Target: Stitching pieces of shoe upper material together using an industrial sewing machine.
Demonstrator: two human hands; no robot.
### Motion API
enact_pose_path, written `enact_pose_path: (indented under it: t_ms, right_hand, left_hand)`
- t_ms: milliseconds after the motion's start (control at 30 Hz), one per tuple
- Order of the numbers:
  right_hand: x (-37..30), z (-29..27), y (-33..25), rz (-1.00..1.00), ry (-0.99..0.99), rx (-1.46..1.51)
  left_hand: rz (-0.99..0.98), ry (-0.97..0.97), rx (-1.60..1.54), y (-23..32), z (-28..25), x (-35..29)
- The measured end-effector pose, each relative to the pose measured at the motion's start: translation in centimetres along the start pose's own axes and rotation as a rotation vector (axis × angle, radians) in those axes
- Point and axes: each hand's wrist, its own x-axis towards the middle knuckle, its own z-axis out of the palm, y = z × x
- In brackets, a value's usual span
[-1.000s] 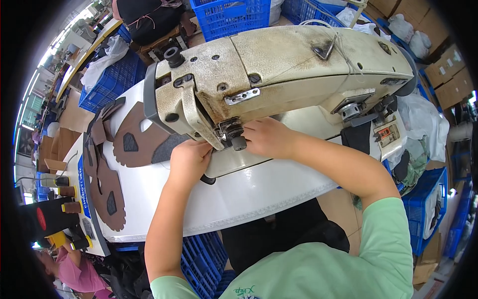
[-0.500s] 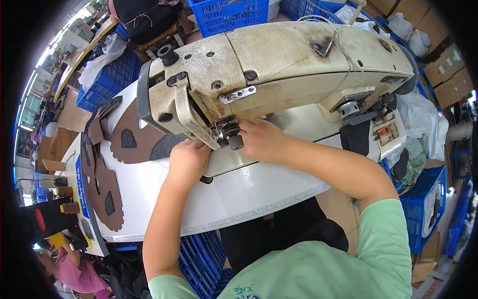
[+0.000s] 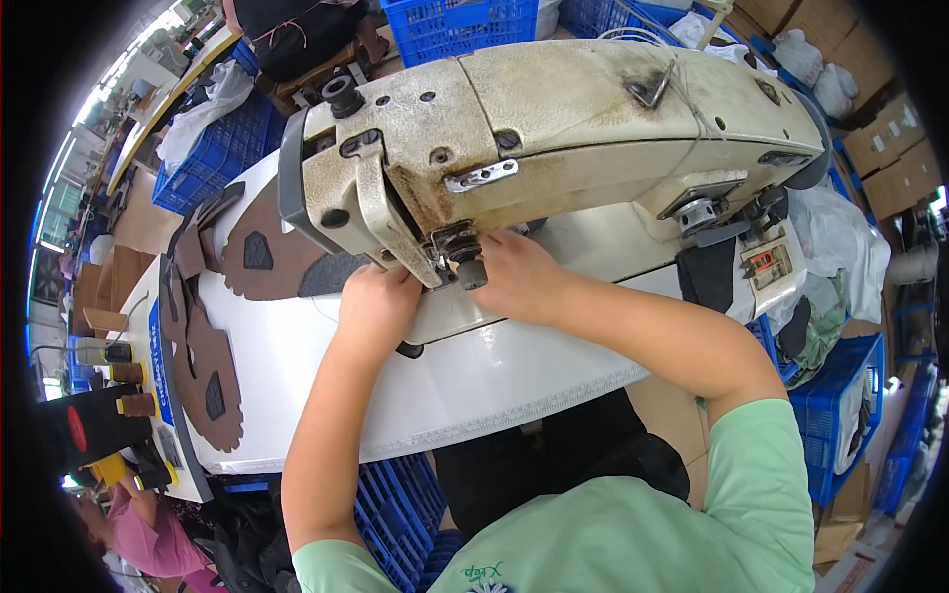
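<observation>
A worn cream sewing machine (image 3: 573, 109) stands on a white table (image 3: 474, 385). My left hand (image 3: 379, 301) is beside its needle area, palm down with fingers curled in under the head. On the other side of the presser parts (image 3: 460, 247), my right hand (image 3: 519, 277) has its fingers bent toward the needle. The machine head hides the fingertips of both hands, so what they pinch cannot be made out. A brown piece (image 3: 272, 277) with dark grey patches lies just beyond my left hand, and its grey end reaches up to that hand.
More brown pieces (image 3: 203, 381) lie along the table's left edge. Thread spools (image 3: 136, 405) stand beyond them. Blue crates (image 3: 840, 415) sit at right, with others at the back and below the table. A person in pink (image 3: 158, 539) is at lower left.
The brown piece beside my left hand has slid a little away from me. Both hands stay close to the needle, fingers still bent. The whole view has shifted slightly.
</observation>
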Motion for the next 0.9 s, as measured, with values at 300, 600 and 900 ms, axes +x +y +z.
enact_pose_path:
  t_ms: [300, 600, 900]
  right_hand:
    - [0.1, 1.6, 0.0, 0.091, 0.069, 0.026]
    - [0.2, 1.6, 0.2, 0.122, 0.036, 0.065]
    - [0.1, 1.5, 0.3, 0.109, -0.011, 0.068]
  left_hand:
    - [-0.124, -0.033, -0.070, 0.2, 0.0, 0.5]
    - [-0.120, -0.125, -0.033, 0.3, -0.4, 0.8]
    - [-0.324, -0.165, -0.233, 1.1, -1.3, 1.4]
